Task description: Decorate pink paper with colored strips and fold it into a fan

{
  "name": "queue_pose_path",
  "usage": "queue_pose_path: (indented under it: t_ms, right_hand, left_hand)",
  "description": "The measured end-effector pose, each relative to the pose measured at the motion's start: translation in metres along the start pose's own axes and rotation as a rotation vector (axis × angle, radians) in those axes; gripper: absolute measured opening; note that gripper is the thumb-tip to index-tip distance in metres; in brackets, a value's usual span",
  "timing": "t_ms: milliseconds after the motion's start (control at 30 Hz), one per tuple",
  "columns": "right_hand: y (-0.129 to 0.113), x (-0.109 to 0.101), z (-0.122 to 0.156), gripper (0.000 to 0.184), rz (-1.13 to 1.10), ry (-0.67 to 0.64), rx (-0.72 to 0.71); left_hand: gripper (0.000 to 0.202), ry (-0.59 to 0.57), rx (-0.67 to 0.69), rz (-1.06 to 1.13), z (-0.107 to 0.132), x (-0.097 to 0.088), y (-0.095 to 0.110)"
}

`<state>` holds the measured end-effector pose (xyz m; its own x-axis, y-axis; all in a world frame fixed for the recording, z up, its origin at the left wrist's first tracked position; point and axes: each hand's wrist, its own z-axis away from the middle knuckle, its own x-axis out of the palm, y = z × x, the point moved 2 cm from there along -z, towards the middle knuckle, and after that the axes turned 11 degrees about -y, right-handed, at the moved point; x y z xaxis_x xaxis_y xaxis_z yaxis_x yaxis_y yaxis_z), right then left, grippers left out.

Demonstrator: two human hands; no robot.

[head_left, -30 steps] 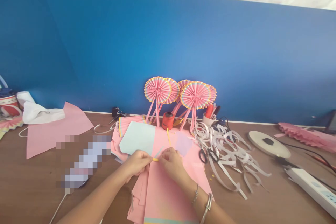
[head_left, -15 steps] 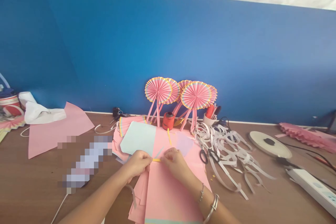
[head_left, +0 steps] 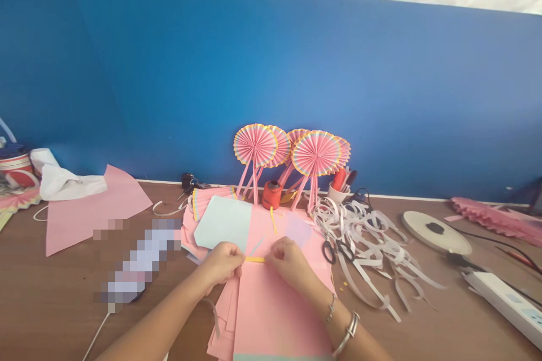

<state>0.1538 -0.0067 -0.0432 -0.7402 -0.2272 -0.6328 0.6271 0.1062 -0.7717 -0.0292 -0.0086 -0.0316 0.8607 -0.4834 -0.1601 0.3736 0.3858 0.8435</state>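
Note:
A narrow yellow paper strip [head_left: 255, 259] is stretched level between my two hands, over pink paper sheets [head_left: 282, 310]. My left hand [head_left: 224, 262] pinches its left end. At the other end, the fingers of my right hand [head_left: 285, 256] are closed on the strip. Just beyond lie a pale blue paper piece [head_left: 224, 223] and a lilac paper piece [head_left: 297, 229]. A thin grey-blue strip [head_left: 256, 246] rests between the hands. Black-handled scissors [head_left: 339, 251] lie to the right of my right hand.
Pleated pink paper fans [head_left: 317, 153] stand against the blue panel [head_left: 271, 67], behind an orange-red spool [head_left: 271, 196]. Curled white strips [head_left: 372, 231] sprawl on the right, near a white round disc [head_left: 436, 233] and power strip [head_left: 506, 302]. Pink paper [head_left: 93, 214] lies left.
My right hand has shifted slightly right along the strip, so more yellow shows between my hands. My left hand has barely moved.

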Motion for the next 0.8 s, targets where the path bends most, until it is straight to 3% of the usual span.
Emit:
queue_pose_path:
  t_ms: [433,800]
  right_hand:
    - [-0.0062,0.0019,0.0034,0.009,0.032,0.024,0.046]
    - [-0.0091,0.0042,0.0034,0.016,0.074,0.049,0.031]
  left_hand:
    - [0.013,0.032,-0.011,-0.071,-0.0003,0.0009,-0.0012]
    - [0.009,0.060,-0.046,-0.121,0.0004,0.0004,-0.0007]
